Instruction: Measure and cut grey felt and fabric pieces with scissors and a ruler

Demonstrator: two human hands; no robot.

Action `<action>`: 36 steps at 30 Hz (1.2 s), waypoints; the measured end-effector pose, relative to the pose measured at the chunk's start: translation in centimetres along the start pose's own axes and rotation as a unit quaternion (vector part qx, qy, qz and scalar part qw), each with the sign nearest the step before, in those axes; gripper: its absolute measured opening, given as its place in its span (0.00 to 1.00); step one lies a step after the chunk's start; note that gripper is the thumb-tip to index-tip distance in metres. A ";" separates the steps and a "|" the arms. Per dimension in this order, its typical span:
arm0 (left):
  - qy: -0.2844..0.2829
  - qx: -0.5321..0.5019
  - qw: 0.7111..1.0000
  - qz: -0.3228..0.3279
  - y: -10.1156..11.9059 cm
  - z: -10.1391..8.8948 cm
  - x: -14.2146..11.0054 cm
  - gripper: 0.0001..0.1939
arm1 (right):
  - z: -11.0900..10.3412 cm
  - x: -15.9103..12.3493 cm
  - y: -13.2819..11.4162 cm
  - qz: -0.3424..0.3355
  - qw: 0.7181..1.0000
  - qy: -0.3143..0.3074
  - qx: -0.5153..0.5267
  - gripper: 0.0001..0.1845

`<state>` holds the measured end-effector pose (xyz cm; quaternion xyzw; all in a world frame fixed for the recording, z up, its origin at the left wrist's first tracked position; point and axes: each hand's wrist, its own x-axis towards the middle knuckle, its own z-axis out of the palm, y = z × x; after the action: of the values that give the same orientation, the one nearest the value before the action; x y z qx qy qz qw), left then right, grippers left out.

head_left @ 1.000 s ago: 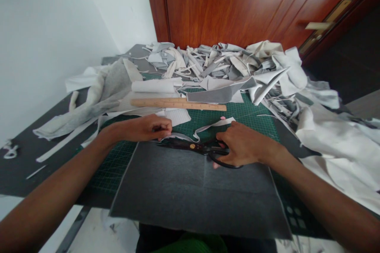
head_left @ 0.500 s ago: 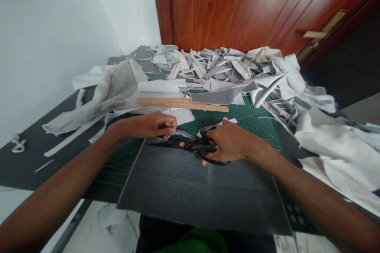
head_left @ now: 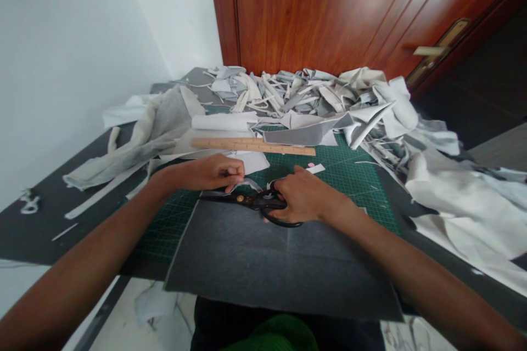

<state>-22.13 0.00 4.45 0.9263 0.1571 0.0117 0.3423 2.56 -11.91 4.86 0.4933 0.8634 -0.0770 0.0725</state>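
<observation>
Okay, from here I can see 2 bare hands over a green cutting mat (head_left: 346, 175). The right hand (head_left: 307, 196) is closed tight around the loops of the black scissors (head_left: 247, 200), and the long blades point left, toward the other hand. The left hand (head_left: 208, 174) is curled up small, and its fingertips (head_left: 235, 174) pinch a pale fabric strip (head_left: 249, 184) right by the blades. I think the strip goes in between the blades, but that spot is too small for me to be sure. The scissors sit at the top edge of a dark grey felt sheet (head_left: 280, 263), which lies on the mat and hangs over its near edge. Past the hands, a wooden ruler (head_left: 253, 146) lies flat, just in front of a white fabric roll (head_left: 224, 122). A big pile of fabric scraps (head_left: 296, 96) sits behind them, near a red-brown wooden door (head_left: 321, 11). A long grey cloth (head_left: 152, 137) lies on the left side, and a white cloth (head_left: 453, 197) spreads out on the right.
</observation>
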 end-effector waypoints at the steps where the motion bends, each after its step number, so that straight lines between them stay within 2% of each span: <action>1: 0.001 0.001 1.000 -0.001 -0.2 0.0 0.0 0.19 | 0.1 0.0 0.0 0.000 1.000 0.009 -0.012 0.30; 6: 0.017 0.005 1.000 0.000 -0.8 -0.2 -0.1 0.19 | 0.4 -0.3 0.0 -0.006 0.997 0.047 -0.063 0.31; 9: 0.045 0.001 0.999 0.005 -1.0 -0.3 -0.1 0.21 | 0.1 -0.4 0.2 -0.016 0.994 0.065 -0.091 0.30; 13: 0.114 0.006 0.993 0.007 -1.2 -0.3 0.0 0.23 | 0.0 -0.6 0.9 -0.028 0.989 0.081 -0.120 0.28; 19: 0.185 -0.021 0.982 0.016 -1.6 -0.2 0.3 0.26 | 0.2 -1.1 1.6 -0.029 0.987 0.080 -0.136 0.29; 22: 0.274 -0.042 0.961 0.009 -2.2 -0.2 0.6 0.24 | -0.1 -2.2 2.4 -0.018 0.987 0.090 -0.134 0.31; 25: 0.366 -0.055 0.929 -0.002 -3.0 -0.4 0.7 0.22 | -0.2 -4.4 4.5 0.020 0.983 0.130 -0.130 0.28; 27: 0.398 -0.039 0.916 -0.021 -3.3 -0.5 0.8 0.20 | 0.3 -6.3 6.5 0.061 0.976 0.174 -0.120 0.25; 32: 0.394 0.039 0.916 -0.062 -2.9 0.2 1.1 0.14 | 2.6 -10.4 11.5 0.191 0.946 0.247 -0.081 0.20; 36: 0.394 0.121 0.909 -0.062 -2.4 0.8 1.5 0.16 | 4.3 -11.7 13.4 0.259 0.926 0.265 -0.074 0.20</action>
<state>-21.31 1.63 2.16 0.8689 0.3363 0.3358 0.1382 20.23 -15.92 2.17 0.6956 0.6965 0.1415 -0.1052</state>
